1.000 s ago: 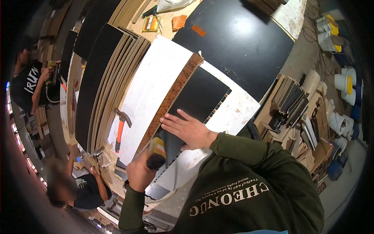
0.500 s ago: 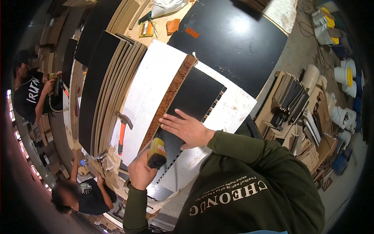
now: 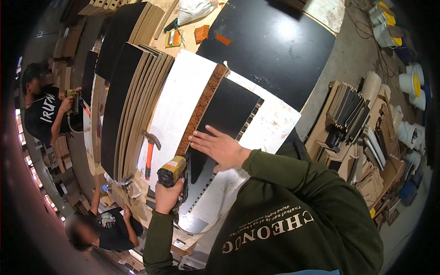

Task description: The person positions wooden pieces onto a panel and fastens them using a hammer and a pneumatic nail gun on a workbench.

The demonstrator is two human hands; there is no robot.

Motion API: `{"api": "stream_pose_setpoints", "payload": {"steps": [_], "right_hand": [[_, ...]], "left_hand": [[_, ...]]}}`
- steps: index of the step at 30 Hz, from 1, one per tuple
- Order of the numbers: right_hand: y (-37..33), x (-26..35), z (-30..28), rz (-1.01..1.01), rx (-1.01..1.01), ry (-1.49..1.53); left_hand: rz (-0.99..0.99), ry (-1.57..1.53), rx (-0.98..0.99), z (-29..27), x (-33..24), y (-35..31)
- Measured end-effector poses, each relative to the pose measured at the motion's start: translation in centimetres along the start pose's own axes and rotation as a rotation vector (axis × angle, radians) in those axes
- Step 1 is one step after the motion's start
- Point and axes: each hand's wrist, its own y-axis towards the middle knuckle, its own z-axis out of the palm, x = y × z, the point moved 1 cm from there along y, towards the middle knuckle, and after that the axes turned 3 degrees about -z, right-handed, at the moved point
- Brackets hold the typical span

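A black board (image 3: 231, 105) with a comb of small notches along its right edge lies on a white panel (image 3: 172, 103). Along its left side runs a brown strip (image 3: 204, 110) marked with dark crossed lines. My right hand (image 3: 220, 150) is spread flat on the board, its fingertips near the strip. My left hand (image 3: 167, 197) grips a yellow and black nail gun (image 3: 171, 170), with a pale hose behind it. The gun stands by the near end of the strip; its nose is hidden. A claw hammer (image 3: 150, 153) with an orange handle lies left of the gun.
Stacked curved black-faced boards (image 3: 133, 110) stand on the left, and a large black panel (image 3: 275, 41) lies at the far side. Two people work at the left, one holding another nail gun (image 3: 72, 98). Bundled strips (image 3: 346, 107) and white buckets (image 3: 387, 34) are at the right.
My left hand has turned the nail gun and shifted it up and slightly left, toward the strip. My right hand stays flat on the board. The whole view has shifted slightly.
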Motion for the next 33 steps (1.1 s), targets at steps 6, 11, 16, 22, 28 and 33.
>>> {"api": "stream_pose_setpoints", "payload": {"steps": [6, 11, 16, 22, 28, 33], "right_hand": [[-0.1, -0.1, 0.0, -0.002, -0.027, 0.000], [-0.2, 0.1, 0.2, -0.006, -0.036, -0.013], [-0.4, 0.2, 0.5, -0.005, -0.068, 0.022], [-0.6, -0.1, 0.5, -0.003, -0.069, 0.055], [0.2, 0.2, 0.2, -0.009, 0.019, 0.035], [0.4, 0.3, -0.2, -0.051, -0.031, -0.030]], "left_hand": [[0.016, -0.115, 0.029, -0.2, -1.0, 0.0], [-0.110, -0.423, 0.106, -0.9, -0.4, 0.4], [0.395, 0.722, -0.101, 0.2, -0.5, -1.0], [0.551, 0.954, -0.067, 0.1, -1.6, -0.7], [-0.131, -0.545, -0.041, -8.0, -0.6, -6.6], [0.192, -0.709, -0.291, -11.7, 2.0, -14.4]]}}
